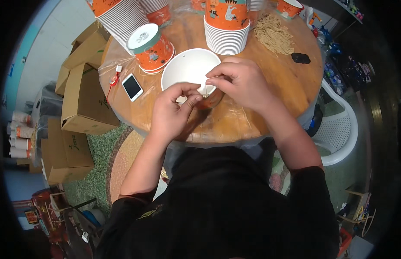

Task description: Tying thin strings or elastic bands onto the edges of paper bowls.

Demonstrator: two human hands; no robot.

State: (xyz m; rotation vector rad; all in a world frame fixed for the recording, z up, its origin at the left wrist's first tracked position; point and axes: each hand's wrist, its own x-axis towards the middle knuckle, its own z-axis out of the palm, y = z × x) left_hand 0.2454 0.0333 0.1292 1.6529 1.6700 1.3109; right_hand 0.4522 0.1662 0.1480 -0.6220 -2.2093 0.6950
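Observation:
An orange paper bucket (189,64) with a white inside stands near the table's front edge, its mouth facing me. A small dark hole shows in its far wall. Both my hands meet over its near rim. My right hand (237,80) pinches a thin pale string (206,89) between thumb and fingers. Below it my left hand (176,105) has thumb and forefinger closed at the rim, close to the string's lower part. What lies between those left fingertips is too small to make out. The bucket's near wall is partly hidden by my hands.
Tall stacks of orange paper buckets (227,36) and one upturned bucket (152,48) stand at the back. A bundle of tan strings (273,34) and a black object (300,58) lie right. A phone (132,87) lies left. Cardboard boxes (86,99) and a white chair (338,127) flank the table.

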